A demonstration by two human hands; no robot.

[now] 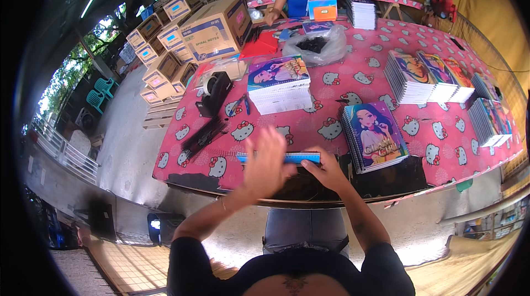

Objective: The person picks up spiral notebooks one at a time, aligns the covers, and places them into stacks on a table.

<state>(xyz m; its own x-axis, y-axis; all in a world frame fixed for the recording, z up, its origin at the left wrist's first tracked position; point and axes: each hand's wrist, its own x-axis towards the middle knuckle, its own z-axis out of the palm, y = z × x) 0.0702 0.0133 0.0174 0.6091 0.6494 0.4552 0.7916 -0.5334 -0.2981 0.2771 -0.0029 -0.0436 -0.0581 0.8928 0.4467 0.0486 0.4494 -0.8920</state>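
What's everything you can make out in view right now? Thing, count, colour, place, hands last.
Table: one, pink patterned cover, centre
Blue notebook: one, blue, edge-on at table's near edge
Near notebook pile: one, purple cover, near right
Middle notebook stack: one, multicoloured cover, table's middle
Right notebook stacks: several, multicoloured, table's right
Far notebook stack: one, white edges, far side
Black coils: uncounted, black, near left
Tape dispenser: one, black, left
Pens: apparently two, blue, beside dispenser
Plastic bag: one, translucent, far side
Red sheets: uncounted, red, left of bag
Cartons: many, brown, far left
Chairs: two, green, far left
Fan: one, red, far right
Co-worker: one, blue top, across table
Left hand: one, blurred, at notebook's left part
Right hand: one, gripping notebook's right end
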